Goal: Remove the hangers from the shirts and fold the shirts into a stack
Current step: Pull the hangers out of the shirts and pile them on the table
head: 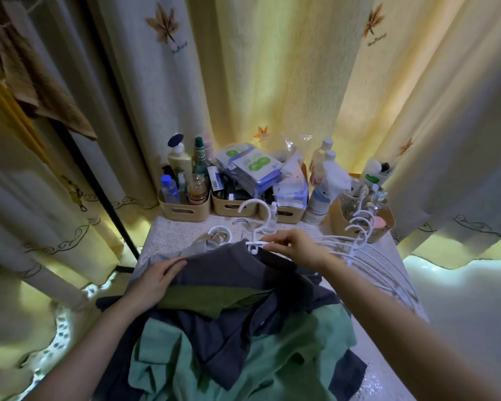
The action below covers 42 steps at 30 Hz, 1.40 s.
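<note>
Right hand (297,247) pinches the white hanger (254,233) at its neck; left hand (156,280) presses flat on the dark grey shirt (229,264) between them, atop the pile (243,357). Tug hard and the fabric may snag, dragging everything.

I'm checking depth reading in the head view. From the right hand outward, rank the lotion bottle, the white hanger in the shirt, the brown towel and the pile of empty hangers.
1. White hanger: pinched by the right hand.
2. Pile of empty hangers: just to its right.
3. Lotion bottle: back left, among bottles.
4. Brown towel: hanging far upper left.
</note>
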Each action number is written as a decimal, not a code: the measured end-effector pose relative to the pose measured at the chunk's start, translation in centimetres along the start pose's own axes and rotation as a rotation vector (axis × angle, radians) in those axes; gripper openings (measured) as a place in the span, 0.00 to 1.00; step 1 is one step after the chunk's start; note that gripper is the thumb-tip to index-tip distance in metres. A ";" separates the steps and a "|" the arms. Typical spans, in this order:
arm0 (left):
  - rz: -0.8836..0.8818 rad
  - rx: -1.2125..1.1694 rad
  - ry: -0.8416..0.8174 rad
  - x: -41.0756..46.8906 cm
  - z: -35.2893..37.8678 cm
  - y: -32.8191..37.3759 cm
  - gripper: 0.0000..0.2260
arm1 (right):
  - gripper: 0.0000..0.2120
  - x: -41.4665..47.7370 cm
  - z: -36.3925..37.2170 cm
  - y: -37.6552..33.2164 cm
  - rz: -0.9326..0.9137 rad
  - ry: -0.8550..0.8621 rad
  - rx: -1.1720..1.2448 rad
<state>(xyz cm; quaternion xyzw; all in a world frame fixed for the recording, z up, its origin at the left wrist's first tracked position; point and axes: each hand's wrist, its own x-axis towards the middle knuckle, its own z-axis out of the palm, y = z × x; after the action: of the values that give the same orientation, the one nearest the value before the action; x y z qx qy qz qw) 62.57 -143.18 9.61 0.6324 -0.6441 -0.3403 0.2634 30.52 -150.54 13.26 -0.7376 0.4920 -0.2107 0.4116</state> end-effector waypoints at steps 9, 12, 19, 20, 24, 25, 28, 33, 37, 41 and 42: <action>0.028 -0.164 0.042 1.6 1.7 5.1 0.10 | 0.09 1.3 3.5 -2.2 -0.119 -0.017 -0.082; 0.010 -0.119 0.137 2.3 2.4 5.3 0.03 | 0.09 0.7 3.3 -1.8 -0.106 -0.016 -0.061; 0.127 -0.131 0.092 1.7 3.1 5.7 0.09 | 0.10 -0.3 3.2 -1.8 -0.056 -0.009 -0.022; 0.151 -0.110 0.119 1.8 3.2 5.9 0.10 | 0.10 -0.3 3.2 -1.9 -0.054 -0.007 -0.031; 0.203 -0.118 0.190 1.5 3.3 5.7 0.12 | 0.10 -0.3 2.9 -1.8 -0.022 0.000 -0.008; 0.191 -0.133 0.198 1.3 3.2 5.4 0.13 | 0.10 -0.4 2.8 -1.7 -0.012 -0.003 -0.003; 0.176 -0.134 0.204 0.7 3.0 4.5 0.15 | 0.10 -0.7 2.7 -1.6 -0.005 0.001 0.012; 0.217 -0.091 0.227 0.0 2.9 4.2 0.16 | 0.09 -0.9 3.0 -1.8 -0.014 0.028 0.006; 0.209 -0.116 0.276 0.4 2.6 4.5 0.14 | 0.09 -0.1 2.4 -3.5 -0.083 0.069 -0.086; 0.262 -0.120 0.360 0.8 1.7 5.2 0.12 | 0.11 0.9 1.8 -6.0 -0.118 0.090 -0.137; 0.282 -0.111 0.357 0.9 1.4 5.3 0.10 | 0.11 1.1 1.8 -6.6 -0.125 0.083 -0.149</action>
<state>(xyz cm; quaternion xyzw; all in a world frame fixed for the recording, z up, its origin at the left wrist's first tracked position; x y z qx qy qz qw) 58.07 -144.06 12.72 0.5708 -0.6495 -0.2177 0.4528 35.92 -149.62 17.49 -0.7859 0.4761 -0.2291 0.3212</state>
